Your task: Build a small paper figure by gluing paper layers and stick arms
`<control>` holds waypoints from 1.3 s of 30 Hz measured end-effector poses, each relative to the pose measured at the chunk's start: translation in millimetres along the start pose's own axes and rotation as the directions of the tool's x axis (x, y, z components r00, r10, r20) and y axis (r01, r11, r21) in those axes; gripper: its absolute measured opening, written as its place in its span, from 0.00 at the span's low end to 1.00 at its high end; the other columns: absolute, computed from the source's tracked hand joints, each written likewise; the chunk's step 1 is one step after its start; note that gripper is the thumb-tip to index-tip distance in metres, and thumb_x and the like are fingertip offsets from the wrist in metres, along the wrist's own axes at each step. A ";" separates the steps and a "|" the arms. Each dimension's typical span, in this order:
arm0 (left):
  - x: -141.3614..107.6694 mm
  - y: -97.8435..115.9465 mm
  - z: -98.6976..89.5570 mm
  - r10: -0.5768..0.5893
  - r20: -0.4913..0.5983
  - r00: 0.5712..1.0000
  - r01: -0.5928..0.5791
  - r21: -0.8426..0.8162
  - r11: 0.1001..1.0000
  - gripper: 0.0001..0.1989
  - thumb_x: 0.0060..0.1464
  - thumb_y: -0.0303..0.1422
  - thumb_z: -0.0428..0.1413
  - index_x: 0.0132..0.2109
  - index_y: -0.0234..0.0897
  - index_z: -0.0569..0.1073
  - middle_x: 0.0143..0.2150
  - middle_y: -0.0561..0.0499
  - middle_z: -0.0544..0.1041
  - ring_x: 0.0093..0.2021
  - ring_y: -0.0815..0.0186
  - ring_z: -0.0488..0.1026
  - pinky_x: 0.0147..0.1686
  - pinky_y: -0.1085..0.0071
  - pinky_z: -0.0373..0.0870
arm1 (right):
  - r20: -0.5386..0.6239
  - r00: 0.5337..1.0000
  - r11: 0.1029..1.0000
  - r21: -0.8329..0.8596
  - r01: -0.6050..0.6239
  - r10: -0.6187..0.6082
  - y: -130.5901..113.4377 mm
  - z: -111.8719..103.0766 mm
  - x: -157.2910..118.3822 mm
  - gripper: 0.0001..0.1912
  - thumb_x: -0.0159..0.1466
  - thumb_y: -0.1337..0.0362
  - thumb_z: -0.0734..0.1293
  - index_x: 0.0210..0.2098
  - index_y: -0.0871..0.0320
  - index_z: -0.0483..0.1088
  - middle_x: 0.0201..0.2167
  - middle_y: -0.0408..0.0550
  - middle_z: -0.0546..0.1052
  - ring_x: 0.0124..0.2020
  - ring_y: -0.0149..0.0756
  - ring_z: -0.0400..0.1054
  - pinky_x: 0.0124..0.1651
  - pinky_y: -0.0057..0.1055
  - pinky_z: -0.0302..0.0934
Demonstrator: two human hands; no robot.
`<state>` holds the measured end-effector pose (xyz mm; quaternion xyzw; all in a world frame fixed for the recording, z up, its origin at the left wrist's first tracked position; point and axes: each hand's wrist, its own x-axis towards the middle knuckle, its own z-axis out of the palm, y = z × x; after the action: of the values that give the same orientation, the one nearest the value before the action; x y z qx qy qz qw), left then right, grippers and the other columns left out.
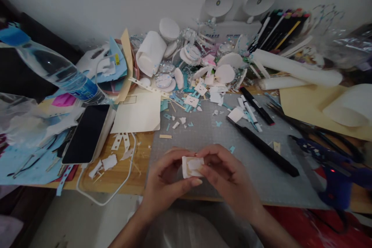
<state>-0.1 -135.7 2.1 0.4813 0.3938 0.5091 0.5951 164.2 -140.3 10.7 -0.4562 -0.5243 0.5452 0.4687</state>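
Observation:
Between my two hands, just above the front edge of the grey cutting mat [186, 131], is a small white, roughly rectangular foam-like piece [192, 166] with a beige patch on its face. My left hand [170, 178] grips its left side, thumb below and fingers behind. The thumb of my right hand [225, 176] presses on the right part of its face, with the fingers curled behind the top edge. Farther back on the mat lie small cream squares with drawn smiling faces [191, 101] among teal paper scraps.
A black-handled tool [264, 143] lies on the mat at right, near a blue glue gun [334, 174] with a lit red light. At left are a phone [87, 133], a white cable [128, 178] and a tilted water bottle [61, 66]. White foam discs [225, 73] pile up against the wall.

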 end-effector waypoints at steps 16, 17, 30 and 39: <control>4.8 4.6 -12.3 -0.179 0.071 0.981 0.190 -0.181 0.965 0.13 0.48 0.33 0.68 0.43 0.43 0.80 0.41 0.50 0.81 0.38 0.67 0.75 0.38 0.76 0.71 | -0.111 0.989 0.995 -0.007 0.100 -0.100 3.3 -36.9 10.0 0.07 0.61 0.69 0.72 0.37 0.51 0.74 0.35 0.42 0.79 0.38 0.30 0.75 0.43 0.25 0.71; 9.4 9.6 -13.5 -0.180 0.120 0.976 0.198 -0.163 0.966 0.13 0.49 0.33 0.68 0.44 0.42 0.80 0.44 0.49 0.81 0.41 0.65 0.75 0.39 0.75 0.71 | -0.086 0.992 0.995 0.025 0.092 -0.089 1.6 -38.0 16.2 0.08 0.61 0.70 0.72 0.36 0.50 0.74 0.35 0.42 0.79 0.38 0.30 0.75 0.43 0.24 0.70; 65.0 -9.4 -24.2 -0.317 0.451 0.834 0.483 -0.320 0.815 0.17 0.54 0.39 0.65 0.50 0.39 0.78 0.48 0.46 0.77 0.49 0.64 0.72 0.51 0.69 0.67 | 0.006 1.000 0.914 0.406 0.009 -0.013 17.6 -50.7 58.1 0.06 0.60 0.70 0.73 0.33 0.53 0.75 0.34 0.41 0.77 0.37 0.26 0.73 0.40 0.19 0.68; 56.2 -13.0 -22.9 -0.401 0.572 0.716 0.664 -0.381 0.643 0.17 0.56 0.37 0.63 0.51 0.38 0.77 0.48 0.46 0.80 0.51 0.61 0.77 0.54 0.68 0.69 | 0.188 0.981 0.744 0.650 -0.154 0.039 10.1 -33.6 56.7 0.06 0.62 0.72 0.72 0.32 0.54 0.74 0.33 0.39 0.78 0.32 0.23 0.72 0.33 0.19 0.68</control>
<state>-9.5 -76.7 -14.6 0.2421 0.2087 0.2749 0.9068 189.0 -79.4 -0.9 -0.2415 -0.3094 0.7541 0.5266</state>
